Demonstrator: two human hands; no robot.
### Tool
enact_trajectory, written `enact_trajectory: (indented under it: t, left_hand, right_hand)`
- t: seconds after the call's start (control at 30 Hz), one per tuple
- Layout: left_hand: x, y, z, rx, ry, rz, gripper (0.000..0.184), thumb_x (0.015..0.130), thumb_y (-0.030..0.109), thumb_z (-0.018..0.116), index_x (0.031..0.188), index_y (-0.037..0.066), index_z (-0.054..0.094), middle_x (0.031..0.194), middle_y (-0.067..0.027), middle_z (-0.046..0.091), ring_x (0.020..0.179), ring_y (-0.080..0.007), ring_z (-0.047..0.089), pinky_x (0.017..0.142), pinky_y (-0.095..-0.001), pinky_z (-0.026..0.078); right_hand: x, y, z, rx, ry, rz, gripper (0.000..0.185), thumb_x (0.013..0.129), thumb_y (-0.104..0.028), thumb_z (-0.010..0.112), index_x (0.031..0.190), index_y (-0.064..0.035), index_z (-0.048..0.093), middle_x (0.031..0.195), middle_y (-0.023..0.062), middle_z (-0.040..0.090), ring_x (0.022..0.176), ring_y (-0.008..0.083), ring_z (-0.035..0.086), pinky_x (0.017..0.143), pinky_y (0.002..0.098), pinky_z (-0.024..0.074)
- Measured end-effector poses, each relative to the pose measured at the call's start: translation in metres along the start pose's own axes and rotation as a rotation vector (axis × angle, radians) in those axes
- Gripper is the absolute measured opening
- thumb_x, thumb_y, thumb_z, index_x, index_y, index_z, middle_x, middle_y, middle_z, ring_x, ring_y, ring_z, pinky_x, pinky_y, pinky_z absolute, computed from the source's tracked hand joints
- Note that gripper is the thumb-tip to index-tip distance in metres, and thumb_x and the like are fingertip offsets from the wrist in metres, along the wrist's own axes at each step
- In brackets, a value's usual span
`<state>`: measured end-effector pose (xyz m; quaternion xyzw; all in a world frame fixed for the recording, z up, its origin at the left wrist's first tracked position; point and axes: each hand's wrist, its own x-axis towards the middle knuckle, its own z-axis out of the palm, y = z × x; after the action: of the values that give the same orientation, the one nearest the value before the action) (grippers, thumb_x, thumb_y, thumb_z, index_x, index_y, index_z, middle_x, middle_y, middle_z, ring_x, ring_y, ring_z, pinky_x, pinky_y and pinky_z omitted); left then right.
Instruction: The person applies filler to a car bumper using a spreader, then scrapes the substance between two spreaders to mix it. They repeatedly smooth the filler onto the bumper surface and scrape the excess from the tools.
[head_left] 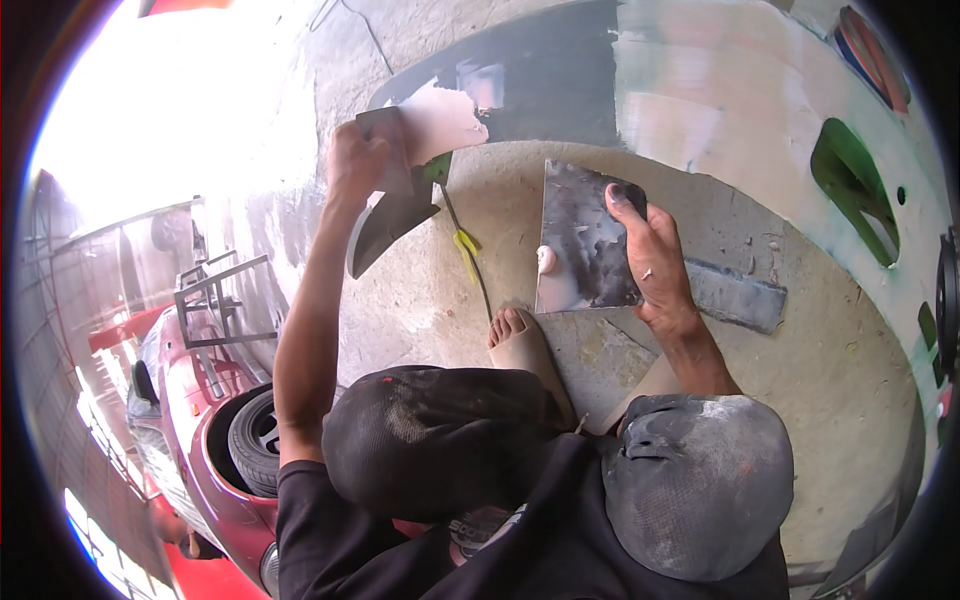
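Note:
My left hand [356, 162] is closed on a flat grey putty spreader [388, 150], its edge against the curved car panel [560, 85]. Beside the spreader, a pale pink patch of putty [445, 118] with ragged edges covers part of the panel's grey area. In my right hand [658, 262] is a square mixing board [590, 235] smeared grey and black, gripped by its right side with the thumb on top. A small lump of pale putty [546, 260] sits at the board's left edge. Pale specks stick to my right hand.
A red car [195, 425] with an exposed wheel [255, 440] stands at the left, near a grey metal frame [225, 305]. On the concrete floor lie a grey flat strip [735, 295] and a dark cord with a yellow tie [466, 243]. My sandalled foot [520, 345] is below.

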<state>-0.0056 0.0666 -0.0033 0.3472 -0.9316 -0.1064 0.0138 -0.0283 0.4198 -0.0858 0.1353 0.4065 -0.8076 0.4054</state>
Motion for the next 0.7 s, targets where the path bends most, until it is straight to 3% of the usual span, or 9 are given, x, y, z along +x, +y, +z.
enact_trajectory:
  t: [0.27,0.57,0.67,0.7]
  left_hand:
    - [-0.005,0.016,0.002,-0.004,0.03,0.053,0.028,0.081,0.016,0.06,0.088,-0.009,0.068,0.076,-0.026,0.068,0.072,-0.0357,0.07,0.069,-0.0425,0.053]
    - [-0.022,0.061,-0.003,-0.004,0.01,0.119,0.029,0.085,0.019,0.06,0.09,-0.008,0.069,0.077,-0.0272,0.067,0.073,-0.0355,0.07,0.068,-0.043,0.053]
    - [-0.029,0.079,-0.006,-0.006,-0.015,0.137,0.029,0.087,0.017,0.062,0.091,-0.011,0.068,0.07,-0.0182,0.066,0.063,-0.0218,0.062,0.059,-0.0387,0.049]
    - [-0.028,0.08,-0.004,-0.006,-0.008,0.144,0.029,0.087,0.017,0.062,0.091,-0.011,0.068,0.07,-0.0185,0.066,0.063,-0.022,0.062,0.059,-0.0388,0.049]
  right_hand:
    - [-0.003,-0.003,-0.001,-0.022,0.004,0.005,0.029,0.101,-0.029,0.059,0.099,-0.0015,0.068,0.087,0.001,0.067,0.075,0.006,0.06,0.068,0.0234,0.0503]
    - [-0.003,-0.004,-0.006,0.008,-0.001,-0.002,0.027,0.1,-0.03,0.06,0.095,-0.0037,0.066,0.083,0.0008,0.067,0.068,0.0074,0.064,0.062,0.0241,0.0535]
    - [-0.004,-0.007,-0.007,0.002,-0.012,-0.002,0.028,0.101,-0.03,0.059,0.095,-0.0032,0.065,0.084,0.001,0.067,0.068,0.0075,0.064,0.062,0.0244,0.0537]
    - [-0.003,-0.005,-0.009,-0.001,-0.013,-0.008,0.028,0.101,-0.03,0.059,0.096,-0.0031,0.065,0.084,0.001,0.067,0.068,0.0074,0.064,0.062,0.0244,0.0536]
